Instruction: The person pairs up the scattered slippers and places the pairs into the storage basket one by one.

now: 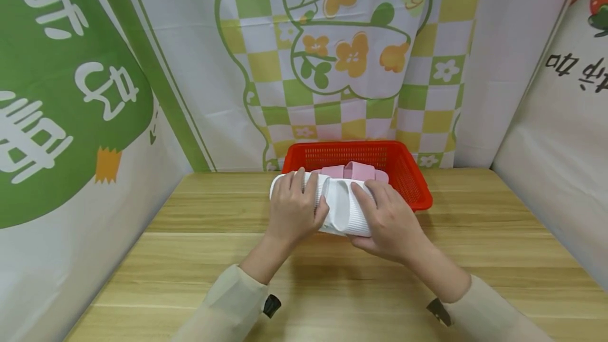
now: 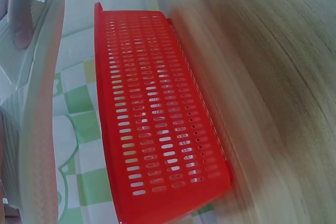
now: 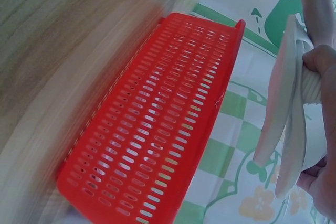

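Observation:
A pair of white slippers (image 1: 338,206) with ribbed straps is held up in front of the red basket, soles side by side in the right wrist view. My left hand (image 1: 295,206) grips the left end, its fingers over the top. The right end is held by my right hand (image 1: 390,220), with the thumb underneath and fingers over the strap. Behind them, pink slippers (image 1: 359,170) lie inside the red basket (image 1: 418,186), partly hidden by the white pair. Both wrist views show the white slippers (image 2: 39,114) raised above the basket's rim.
The slatted basket wall (image 3: 152,114) stands on a wood-grain table (image 1: 214,257). A checked, flowered curtain (image 1: 351,115) hangs close behind the basket, and printed cloth walls (image 1: 71,173) rise on both sides.

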`<state>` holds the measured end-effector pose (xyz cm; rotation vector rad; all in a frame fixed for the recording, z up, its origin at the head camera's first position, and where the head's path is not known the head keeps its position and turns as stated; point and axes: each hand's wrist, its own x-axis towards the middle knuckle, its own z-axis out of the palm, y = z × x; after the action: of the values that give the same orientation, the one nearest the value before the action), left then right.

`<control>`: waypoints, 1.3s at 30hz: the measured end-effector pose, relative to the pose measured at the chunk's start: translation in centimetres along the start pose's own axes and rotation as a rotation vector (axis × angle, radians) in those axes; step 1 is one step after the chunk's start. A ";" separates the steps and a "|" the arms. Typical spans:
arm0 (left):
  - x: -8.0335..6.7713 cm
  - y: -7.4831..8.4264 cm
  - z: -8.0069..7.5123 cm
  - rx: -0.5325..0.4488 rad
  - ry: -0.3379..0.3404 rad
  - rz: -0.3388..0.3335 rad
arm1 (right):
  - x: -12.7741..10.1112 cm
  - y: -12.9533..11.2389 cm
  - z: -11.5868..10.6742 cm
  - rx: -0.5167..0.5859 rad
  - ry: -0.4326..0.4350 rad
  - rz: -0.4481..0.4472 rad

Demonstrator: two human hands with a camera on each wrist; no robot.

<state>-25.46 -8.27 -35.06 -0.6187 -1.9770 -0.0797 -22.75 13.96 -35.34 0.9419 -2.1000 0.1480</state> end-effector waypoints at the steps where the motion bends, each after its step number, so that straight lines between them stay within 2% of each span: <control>1: 0.0 0.0 0.0 0.005 -0.003 0.001 | 0.0 0.0 0.1 0.000 0.004 -0.003; 6: 0.2 0.2 -0.1 0.023 -0.006 0.001 | 0.0 0.0 0.3 -0.007 0.010 -0.009; 18: 0.4 0.8 -0.2 0.039 0.056 0.023 | 0.5 -0.4 0.6 -0.005 0.019 -0.020; 39: 0.2 1.0 0.2 0.054 0.040 0.017 | 0.9 -0.5 1.2 -0.012 -0.004 -0.010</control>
<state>-25.25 -7.24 -35.17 -0.5949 -1.9289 -0.0282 -23.51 12.61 -35.65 0.9468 -2.0974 0.1285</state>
